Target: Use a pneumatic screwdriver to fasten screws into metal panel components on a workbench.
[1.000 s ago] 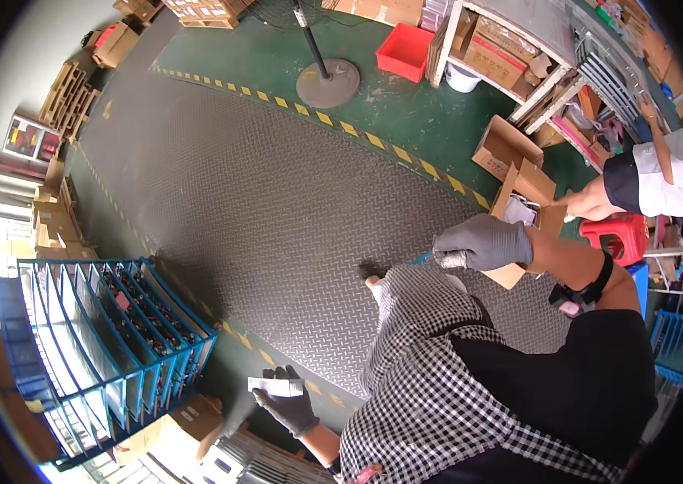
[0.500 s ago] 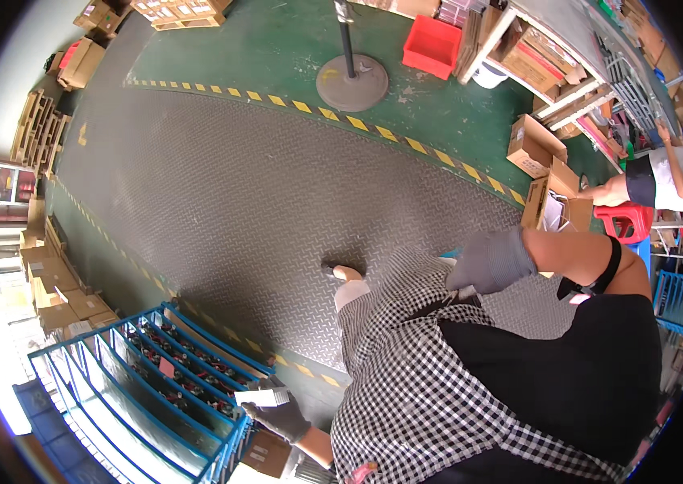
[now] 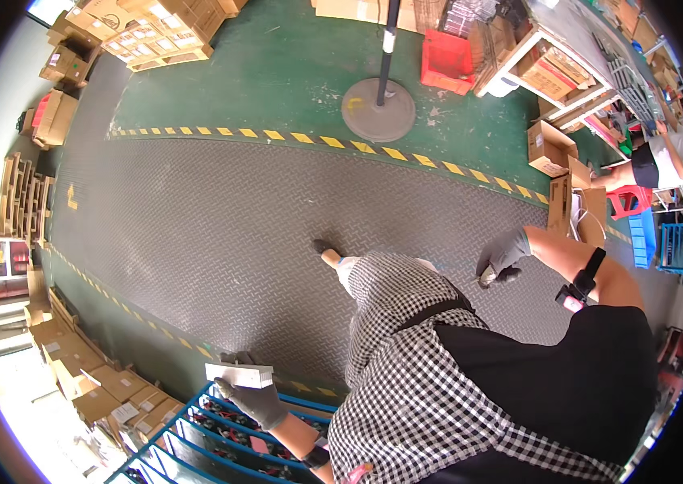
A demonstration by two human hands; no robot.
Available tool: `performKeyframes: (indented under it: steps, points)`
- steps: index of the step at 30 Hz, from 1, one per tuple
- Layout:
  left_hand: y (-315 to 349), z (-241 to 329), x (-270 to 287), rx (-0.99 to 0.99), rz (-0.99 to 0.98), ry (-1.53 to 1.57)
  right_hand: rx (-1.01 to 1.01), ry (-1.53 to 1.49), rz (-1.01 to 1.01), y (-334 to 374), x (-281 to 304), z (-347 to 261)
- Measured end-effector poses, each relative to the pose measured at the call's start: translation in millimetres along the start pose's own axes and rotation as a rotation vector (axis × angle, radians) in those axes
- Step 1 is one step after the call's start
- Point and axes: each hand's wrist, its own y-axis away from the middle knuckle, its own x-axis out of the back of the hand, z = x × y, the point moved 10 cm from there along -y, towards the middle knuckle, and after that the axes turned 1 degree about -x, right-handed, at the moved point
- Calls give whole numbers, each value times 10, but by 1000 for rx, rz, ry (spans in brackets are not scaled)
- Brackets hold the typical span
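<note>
My left hand (image 3: 259, 403), in a grey glove, is closed round a flat white box-like block (image 3: 239, 374). It holds the block above one end of a blue metal rack (image 3: 176, 448), where rows of small dark parts with red bits lie between the bars. On the other side of my checked apron (image 3: 406, 355), my gloved right hand (image 3: 506, 253) hangs over the metal floor with its fingers curled. A small pale, shiny spot shows at its fingertips; whether that is a held thing is too small to tell.
Dark tread-plate flooring (image 3: 220, 210) is edged by yellow-striped tape. Beyond stand a round post base (image 3: 378, 110), a red bin (image 3: 448, 63) and a workbench. Open cartons (image 3: 551, 148) and a person (image 3: 672, 161) by a red stool are at right. Cartons (image 3: 119, 387) line the left.
The view has shifted forward, and the rack now sits lower. My left hand has carried the white block along. My right hand has moved away from the apron, out over the floor.
</note>
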Motion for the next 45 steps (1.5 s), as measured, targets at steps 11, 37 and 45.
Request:
performKeyframes:
  steps: [11, 37, 45]
  points:
    - [-2151, 1103, 89, 20, 64, 35, 57, -262, -163, -907, 365, -2214]
    - [-8197, 1230, -3516, 373, -472, -126, 574, -521, 588, -1584, 3397, -5954]
    - [-9268, 449, -5970, 584, -571, -88, 793, -1341, 1089, -320, 5683, -6051]
